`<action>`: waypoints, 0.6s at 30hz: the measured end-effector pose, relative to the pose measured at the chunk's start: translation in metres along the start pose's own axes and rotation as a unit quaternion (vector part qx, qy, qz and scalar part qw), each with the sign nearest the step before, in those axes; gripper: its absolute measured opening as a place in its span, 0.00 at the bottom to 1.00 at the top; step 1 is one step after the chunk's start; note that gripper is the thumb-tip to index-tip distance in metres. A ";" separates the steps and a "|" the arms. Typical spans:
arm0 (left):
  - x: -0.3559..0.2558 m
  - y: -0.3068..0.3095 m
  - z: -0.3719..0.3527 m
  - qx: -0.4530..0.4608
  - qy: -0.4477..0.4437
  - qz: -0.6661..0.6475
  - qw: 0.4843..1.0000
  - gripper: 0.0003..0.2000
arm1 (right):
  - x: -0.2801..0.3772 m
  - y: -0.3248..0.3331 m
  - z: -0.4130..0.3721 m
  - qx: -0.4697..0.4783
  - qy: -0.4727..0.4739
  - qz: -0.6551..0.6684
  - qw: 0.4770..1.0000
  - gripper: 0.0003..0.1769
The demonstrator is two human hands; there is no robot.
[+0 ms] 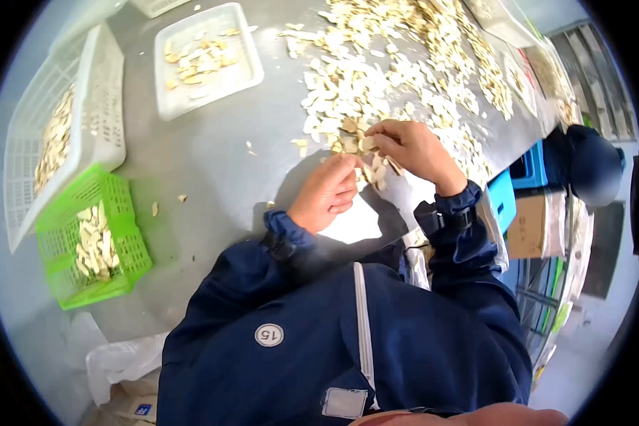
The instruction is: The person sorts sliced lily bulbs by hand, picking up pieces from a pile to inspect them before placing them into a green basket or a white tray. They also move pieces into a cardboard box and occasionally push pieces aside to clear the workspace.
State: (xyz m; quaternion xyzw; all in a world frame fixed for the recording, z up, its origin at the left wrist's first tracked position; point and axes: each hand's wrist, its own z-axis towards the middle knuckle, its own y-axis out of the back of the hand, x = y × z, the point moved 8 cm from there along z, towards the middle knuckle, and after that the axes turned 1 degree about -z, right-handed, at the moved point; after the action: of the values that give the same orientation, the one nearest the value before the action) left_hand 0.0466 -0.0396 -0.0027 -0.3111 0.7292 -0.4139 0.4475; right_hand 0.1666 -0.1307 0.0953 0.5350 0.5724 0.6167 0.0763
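Many pale, flat slices [348,89] lie spread over the grey metal table [213,156]. At the near edge of this spread, my right hand [412,149] pinches one pale slice [368,143] between thumb and fingers. Just left of it is my left hand [325,193], its fingers curled and its index fingertip close to the slices. Whether the left fingertips hold a slice is too small to tell. A few darker slices [349,126] lie just beyond the two hands.
A white tray [257,67] with some slices is at the upper left. Further left stand a large white basket [110,92] and a green basket [131,227], both holding slices. Blue crates [503,199], a cardboard box [536,226] and another person [593,167] are at the right.
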 end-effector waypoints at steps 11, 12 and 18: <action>-0.018 0.009 0.000 -0.065 -0.167 0.030 0.983 0.11 | 0.013 -0.018 0.016 0.072 -0.021 0.248 0.966 0.17; -0.016 0.010 0.000 -0.071 -0.158 0.023 0.985 0.11 | 0.017 -0.014 0.021 0.069 -0.017 0.251 0.965 0.17; -0.013 0.012 -0.001 -0.112 -0.121 0.000 0.986 0.10 | 0.079 -0.001 0.069 0.005 0.121 0.058 0.991 0.22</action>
State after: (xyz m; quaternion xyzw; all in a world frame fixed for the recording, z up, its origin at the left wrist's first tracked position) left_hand 0.0495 -0.0231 -0.0077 -0.4072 0.7115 -0.2883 0.4948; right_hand 0.1849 -0.0317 0.1238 0.4890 0.5483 0.6776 -0.0328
